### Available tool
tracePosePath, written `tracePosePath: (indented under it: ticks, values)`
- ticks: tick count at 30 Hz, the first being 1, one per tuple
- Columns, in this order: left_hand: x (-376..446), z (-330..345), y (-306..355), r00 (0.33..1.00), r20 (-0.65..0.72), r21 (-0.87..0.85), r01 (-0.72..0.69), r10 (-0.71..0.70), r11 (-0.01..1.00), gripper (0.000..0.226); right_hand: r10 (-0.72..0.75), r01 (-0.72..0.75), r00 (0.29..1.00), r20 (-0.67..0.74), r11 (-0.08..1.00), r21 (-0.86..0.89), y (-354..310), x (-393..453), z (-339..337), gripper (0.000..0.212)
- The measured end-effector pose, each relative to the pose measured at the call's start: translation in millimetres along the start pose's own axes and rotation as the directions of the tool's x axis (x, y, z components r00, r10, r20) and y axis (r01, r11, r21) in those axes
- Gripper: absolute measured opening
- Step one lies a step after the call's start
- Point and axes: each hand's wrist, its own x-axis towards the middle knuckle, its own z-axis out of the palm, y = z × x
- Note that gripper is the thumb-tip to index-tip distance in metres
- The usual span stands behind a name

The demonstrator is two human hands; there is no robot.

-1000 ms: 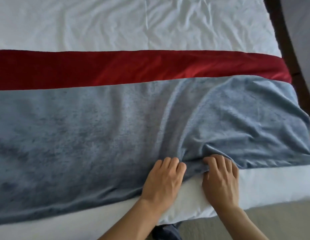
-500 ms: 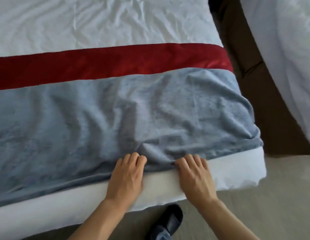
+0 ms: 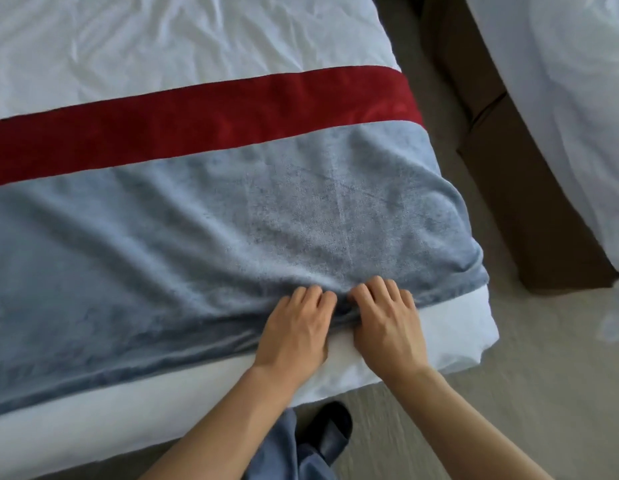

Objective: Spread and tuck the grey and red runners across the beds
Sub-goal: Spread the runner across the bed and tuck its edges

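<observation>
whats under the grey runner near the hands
A white duvet shows below the grey runner's near edge. Both the left hand and right hand curl fingers into that edge, so their tips are hidden. Whatever lies beneath the rest is covered.

grey runner [image 3: 231, 237] plush matt cloth; red runner [image 3: 197, 123] perhaps velvety.

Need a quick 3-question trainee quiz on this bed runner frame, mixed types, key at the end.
1. True or false: the red runner lies nearer the person than the grey runner.
2. Where do the left hand and right hand grip the grey runner? A) far edge B) near edge C) over the red band
3. Fill in: beyond the floor gap on the right stands a second ___.

Key: 1 false; 2 B; 3 bed.
</observation>
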Motion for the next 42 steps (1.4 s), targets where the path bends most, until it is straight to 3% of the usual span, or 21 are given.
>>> tracePosePath:
  ticks: [7,12,16,25,30,34,42]
  values:
    - [1,11,3,0.999,0.03,-0.12,-0.024,0.028,0.992,0.026,-0.032,0.029,0.998,0.061,0.998,0.049,12,-8,-7,0.019]
    - [4,11,13,0.994,0.077,-0.139,-0.062,0.073,0.988,0.022,0.101,-0.11,0.987,0.126,0.992,0.065,12,-9,-9,0.023]
    - [13,5,16,0.988,0.076,-0.19,-0.117,0.134,0.975,0.015,0.051,-0.064,0.982,0.184,0.996,0.068,12,-11,-20,0.021]
    - [102,28,97,0.949,0.023,-0.09,-0.312,0.315,0.946,0.016,0.275,-0.272,0.961,0.021,0.959,-0.085,114,4,-35,0.026]
    - [137,44,150,0.953,0.027,-0.081,-0.297,0.3,0.951,0.019,0.378,-0.378,0.925,-0.026,0.926,0.004,167,1,-28,0.021]
    - [129,52,171,0.951,0.077,-0.054,-0.296,0.3,0.954,0.022,0.295,-0.3,0.953,0.069,0.95,0.083,186,-22,-24,0.026]
    - [136,62,190,0.967,0.093,0.004,-0.238,0.236,0.971,0.014,0.236,-0.257,0.965,0.117,0.943,0.211,203,-24,-17,0.009]
